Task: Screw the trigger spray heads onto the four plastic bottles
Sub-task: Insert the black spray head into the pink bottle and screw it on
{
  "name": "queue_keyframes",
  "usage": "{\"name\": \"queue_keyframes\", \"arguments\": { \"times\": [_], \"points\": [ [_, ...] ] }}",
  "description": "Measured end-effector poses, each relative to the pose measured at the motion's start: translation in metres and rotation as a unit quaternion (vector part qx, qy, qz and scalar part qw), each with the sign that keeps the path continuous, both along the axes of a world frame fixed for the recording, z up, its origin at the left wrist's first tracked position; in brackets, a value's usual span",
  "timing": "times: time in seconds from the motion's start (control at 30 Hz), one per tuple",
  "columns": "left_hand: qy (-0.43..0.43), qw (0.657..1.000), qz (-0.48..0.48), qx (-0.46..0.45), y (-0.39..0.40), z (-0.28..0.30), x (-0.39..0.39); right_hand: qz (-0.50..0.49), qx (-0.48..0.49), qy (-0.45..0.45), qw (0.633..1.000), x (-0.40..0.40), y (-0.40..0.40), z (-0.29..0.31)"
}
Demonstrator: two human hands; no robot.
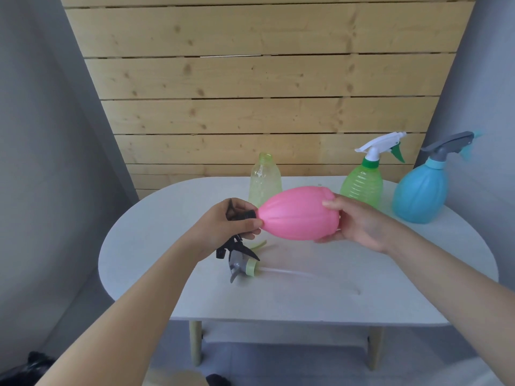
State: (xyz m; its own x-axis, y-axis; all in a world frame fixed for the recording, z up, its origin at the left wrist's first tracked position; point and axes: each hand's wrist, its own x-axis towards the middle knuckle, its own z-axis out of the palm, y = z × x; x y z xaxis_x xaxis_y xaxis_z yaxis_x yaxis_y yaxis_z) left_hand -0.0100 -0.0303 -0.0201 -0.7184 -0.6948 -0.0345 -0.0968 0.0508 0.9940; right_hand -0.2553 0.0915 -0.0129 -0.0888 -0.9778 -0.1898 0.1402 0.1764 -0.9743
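Observation:
A pink bottle [299, 212] lies sideways in the air above the table, neck to the left. My right hand [359, 222] grips its base. My left hand [225, 225] is closed around the black trigger spray head [237, 215] at the bottle's neck. A grey spray head with a pale green collar and a clear tube [242, 264] lies loose on the table below. A clear yellow-green bottle [263, 181] stands open-necked at the back. A green bottle [362, 183] with a white head and a blue bottle [420, 190] with a grey head stand at the right.
The oval white table [404, 274] stands against a wooden plank wall [250, 79]. Its front edge is near me, with wooden legs below. A dark object [30, 369] lies on the floor at the lower left.

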Motion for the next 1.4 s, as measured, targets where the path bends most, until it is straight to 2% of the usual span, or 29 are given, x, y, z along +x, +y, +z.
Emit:
{"name": "queue_keyframes", "arguments": {
  "times": [0.07,0.13,0.27,0.33,0.37,0.43,0.57,0.63,0.7,0.8,0.83,0.9,1.0,1.07,1.1,1.2,1.27,1.33,1.4],
  "points": [
    [-0.010,1.000,-0.016,-0.012,0.003,0.001,0.001,-0.011,0.067,0.131,0.989,-0.003,0.003,0.002],
    [-0.015,0.999,-0.023,-0.027,0.006,0.001,-0.001,-0.011,0.103,0.173,0.979,-0.002,0.002,-0.001],
    [-0.031,0.999,-0.010,-0.029,0.004,0.002,0.001,0.025,0.037,0.008,0.999,-0.002,0.000,-0.002],
    [-0.044,0.999,-0.002,-0.026,0.001,0.002,0.005,0.077,0.013,-0.030,0.997,-0.006,0.003,0.000],
    [-0.048,0.998,-0.001,-0.031,0.001,0.003,0.007,0.092,0.008,-0.021,0.995,-0.009,0.005,0.001],
    [-0.041,0.998,-0.006,-0.041,0.003,0.005,0.007,0.091,0.010,0.037,0.995,-0.013,0.008,0.001],
    [-0.031,0.998,-0.008,-0.052,0.008,0.009,0.005,0.020,0.045,0.203,0.978,-0.007,0.005,0.004],
    [-0.032,0.998,-0.018,-0.059,0.008,0.009,0.005,-0.005,0.054,0.233,0.971,-0.004,0.000,0.000],
    [-0.053,0.997,-0.025,-0.056,0.010,0.008,0.004,-0.003,0.048,0.184,0.982,-0.002,-0.002,-0.004],
    [-0.080,0.995,-0.006,-0.054,0.012,0.003,0.002,0.047,0.008,0.037,0.998,-0.003,-0.002,-0.002],
    [-0.080,0.995,0.005,-0.054,0.012,0.002,0.002,0.061,0.000,0.017,0.998,-0.005,0.000,0.000],
    [-0.076,0.996,0.021,-0.052,0.009,0.002,0.003,0.069,-0.004,0.055,0.996,-0.013,0.002,0.000],
    [-0.079,0.995,0.019,-0.055,0.006,0.002,0.004,0.038,0.032,0.180,0.982,-0.014,0.006,0.002],
    [-0.083,0.995,0.011,-0.057,0.007,0.002,0.004,0.016,0.058,0.223,0.973,-0.009,0.002,-0.001],
    [-0.086,0.995,0.009,-0.057,0.007,0.001,0.003,0.014,0.063,0.201,0.977,-0.007,0.000,-0.004],
    [-0.093,0.994,0.016,-0.051,0.007,0.002,0.002,0.046,0.029,0.054,0.997,-0.005,-0.002,-0.007],
    [-0.089,0.995,0.024,-0.047,0.005,0.003,0.003,0.064,-0.001,0.007,0.998,-0.007,0.001,-0.004],
    [-0.082,0.995,0.024,-0.050,0.004,0.004,0.005,0.066,-0.009,0.016,0.998,-0.011,0.002,-0.002],
    [-0.082,0.995,0.020,-0.058,0.004,0.006,0.006,0.059,0.029,0.119,0.991,-0.010,0.003,0.001]
  ]
}}
